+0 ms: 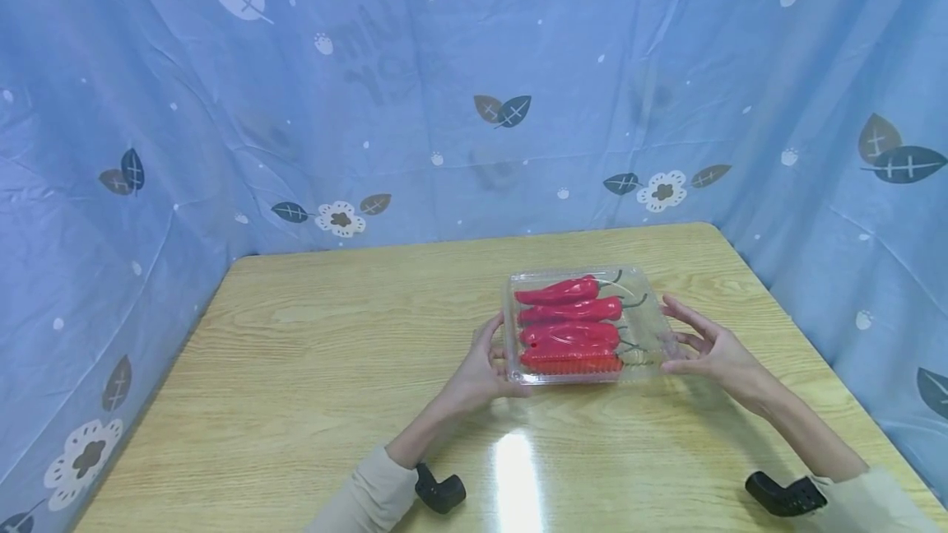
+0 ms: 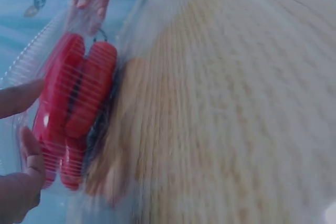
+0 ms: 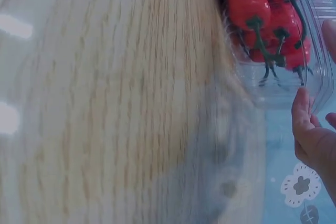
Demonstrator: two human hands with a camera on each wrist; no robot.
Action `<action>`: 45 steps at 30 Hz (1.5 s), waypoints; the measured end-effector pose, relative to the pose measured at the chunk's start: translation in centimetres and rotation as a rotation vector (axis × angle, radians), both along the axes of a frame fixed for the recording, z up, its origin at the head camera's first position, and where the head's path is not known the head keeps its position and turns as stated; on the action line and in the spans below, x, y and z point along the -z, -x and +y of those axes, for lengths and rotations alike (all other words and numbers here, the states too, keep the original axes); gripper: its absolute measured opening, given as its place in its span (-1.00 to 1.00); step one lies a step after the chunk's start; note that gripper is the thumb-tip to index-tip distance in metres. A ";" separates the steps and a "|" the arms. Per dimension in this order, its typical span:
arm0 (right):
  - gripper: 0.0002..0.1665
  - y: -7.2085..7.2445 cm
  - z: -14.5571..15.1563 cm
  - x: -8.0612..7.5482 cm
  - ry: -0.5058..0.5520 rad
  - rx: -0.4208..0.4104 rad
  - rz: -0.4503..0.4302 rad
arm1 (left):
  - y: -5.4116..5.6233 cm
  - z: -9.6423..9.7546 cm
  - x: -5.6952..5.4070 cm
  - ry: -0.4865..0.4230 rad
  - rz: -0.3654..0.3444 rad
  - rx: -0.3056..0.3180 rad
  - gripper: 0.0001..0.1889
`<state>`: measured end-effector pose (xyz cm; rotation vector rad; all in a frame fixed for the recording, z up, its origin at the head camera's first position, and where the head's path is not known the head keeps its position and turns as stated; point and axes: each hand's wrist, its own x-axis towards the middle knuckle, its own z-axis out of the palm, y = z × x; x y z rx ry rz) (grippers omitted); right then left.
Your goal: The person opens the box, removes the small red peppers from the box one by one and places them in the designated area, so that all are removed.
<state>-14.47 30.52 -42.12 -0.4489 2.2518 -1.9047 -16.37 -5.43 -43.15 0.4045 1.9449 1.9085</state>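
Note:
A clear plastic clamshell box (image 1: 646,327) of red peppers (image 1: 570,334) is at the right of the table's middle, its lid down. Several long peppers lie side by side inside, their green stems pointing right. My left hand (image 1: 480,370) grips the box's left end, thumb at the near corner and fingers along the side. At the opposite end my right hand (image 1: 717,359) holds the right side, thumb near the front corner and fingers spread further back. In the right wrist view the right thumb (image 3: 303,111) meets the box's corner below the stems.
The wood-grain table (image 1: 333,352) spreads around the box and reflects a bright light near its front. A blue curtain (image 1: 444,64) with leaf and flower prints hangs behind and at both sides. Black wrist mounts (image 1: 440,492) sit at the sleeve cuffs.

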 end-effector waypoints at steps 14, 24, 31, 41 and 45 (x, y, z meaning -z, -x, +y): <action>-0.01 -0.4 -0.7 0.5 0.082 0.067 0.019 | -0.9 0.7 0.3 0.051 0.158 -0.067 0.13; -0.06 -0.4 -1.4 -0.4 -0.060 0.216 -0.072 | -1.1 0.9 0.4 -0.046 0.071 -0.232 -0.11; -0.14 -0.4 -1.3 -0.4 -0.130 0.239 0.007 | -0.8 0.5 0.8 -0.072 0.048 -0.265 -0.30; -0.27 -0.5 -1.0 0.3 -0.190 0.194 0.168 | -0.3 -0.3 1.0 -0.053 0.116 -0.191 -0.43; -0.27 -0.5 -0.8 0.6 -0.192 0.169 0.187 | 0.0 -0.4 1.1 -0.043 0.149 -0.155 -0.43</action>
